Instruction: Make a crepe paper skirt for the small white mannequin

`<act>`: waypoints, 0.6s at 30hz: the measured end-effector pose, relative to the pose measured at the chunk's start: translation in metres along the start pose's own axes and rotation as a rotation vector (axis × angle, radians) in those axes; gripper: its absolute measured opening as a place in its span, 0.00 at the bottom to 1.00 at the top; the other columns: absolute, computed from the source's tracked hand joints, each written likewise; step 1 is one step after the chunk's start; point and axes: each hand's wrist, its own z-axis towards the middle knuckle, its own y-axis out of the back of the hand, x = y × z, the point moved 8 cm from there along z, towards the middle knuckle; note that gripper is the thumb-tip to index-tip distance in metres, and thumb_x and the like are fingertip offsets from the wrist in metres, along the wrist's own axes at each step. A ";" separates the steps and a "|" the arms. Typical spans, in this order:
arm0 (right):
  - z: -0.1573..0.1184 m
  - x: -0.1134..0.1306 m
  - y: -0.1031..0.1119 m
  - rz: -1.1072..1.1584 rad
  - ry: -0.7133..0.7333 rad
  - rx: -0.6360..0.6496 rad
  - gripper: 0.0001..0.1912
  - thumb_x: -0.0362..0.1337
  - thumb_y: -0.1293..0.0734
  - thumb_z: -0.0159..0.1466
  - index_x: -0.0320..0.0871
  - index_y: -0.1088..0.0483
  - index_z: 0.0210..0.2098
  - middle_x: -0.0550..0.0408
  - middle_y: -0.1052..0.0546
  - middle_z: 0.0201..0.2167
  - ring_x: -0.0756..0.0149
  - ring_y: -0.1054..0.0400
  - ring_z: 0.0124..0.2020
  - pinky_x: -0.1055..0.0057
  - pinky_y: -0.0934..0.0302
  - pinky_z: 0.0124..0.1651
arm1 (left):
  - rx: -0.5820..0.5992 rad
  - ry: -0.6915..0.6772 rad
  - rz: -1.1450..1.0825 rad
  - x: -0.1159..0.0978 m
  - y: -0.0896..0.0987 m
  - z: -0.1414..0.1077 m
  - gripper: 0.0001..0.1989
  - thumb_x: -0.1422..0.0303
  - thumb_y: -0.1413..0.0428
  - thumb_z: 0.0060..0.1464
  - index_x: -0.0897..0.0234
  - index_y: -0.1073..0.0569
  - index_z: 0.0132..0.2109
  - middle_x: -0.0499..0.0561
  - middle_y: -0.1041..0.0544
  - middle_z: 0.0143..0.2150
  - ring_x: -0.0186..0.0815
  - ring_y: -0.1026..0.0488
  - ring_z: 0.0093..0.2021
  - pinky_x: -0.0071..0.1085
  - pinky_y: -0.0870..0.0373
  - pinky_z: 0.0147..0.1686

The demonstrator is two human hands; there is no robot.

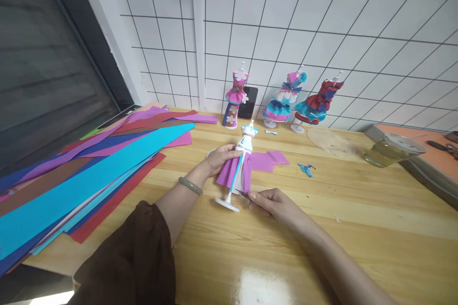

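Note:
A small white dress-form mannequin [246, 143] leans a little on its round white base, in a purple paper skirt [229, 170] with a light blue strip down it. My left hand [222, 158] is closed around the mannequin at the waist, its fingers on the skirt's top. At the hem, my right hand [266, 201] grips a thin dark pointed tool [243, 194] that looks like small scissors; its handle is hidden in the fingers. The tip touches or nearly touches the skirt's lower edge. Behind the skirt lie purple paper pieces [268, 160].
Long crepe paper strips [96, 167] cover the table's left side. Dressed mannequins [236, 100] and a phone [248, 103] stand by the tiled wall. Blue scraps [307, 169] and a tiny bow [271, 132] lie behind my right hand. A roll of clear tape [391, 150] is at right.

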 end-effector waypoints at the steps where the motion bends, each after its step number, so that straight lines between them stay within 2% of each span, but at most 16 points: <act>1: 0.000 0.000 0.000 0.003 0.003 0.002 0.29 0.60 0.42 0.56 0.38 0.29 0.26 0.64 0.49 0.13 0.76 0.58 0.16 0.72 0.64 0.21 | 0.003 0.002 0.000 0.000 -0.001 0.000 0.18 0.66 0.39 0.43 0.70 0.29 0.42 0.56 0.25 0.39 0.35 0.28 0.36 0.32 0.36 0.41; 18: 0.000 0.004 0.000 -0.023 0.036 -0.006 0.29 0.59 0.41 0.55 0.37 0.29 0.24 0.65 0.50 0.13 0.76 0.61 0.17 0.72 0.66 0.21 | 0.024 0.012 0.002 0.001 -0.002 -0.001 0.18 0.66 0.39 0.43 0.70 0.29 0.43 0.56 0.25 0.39 0.34 0.28 0.36 0.31 0.36 0.40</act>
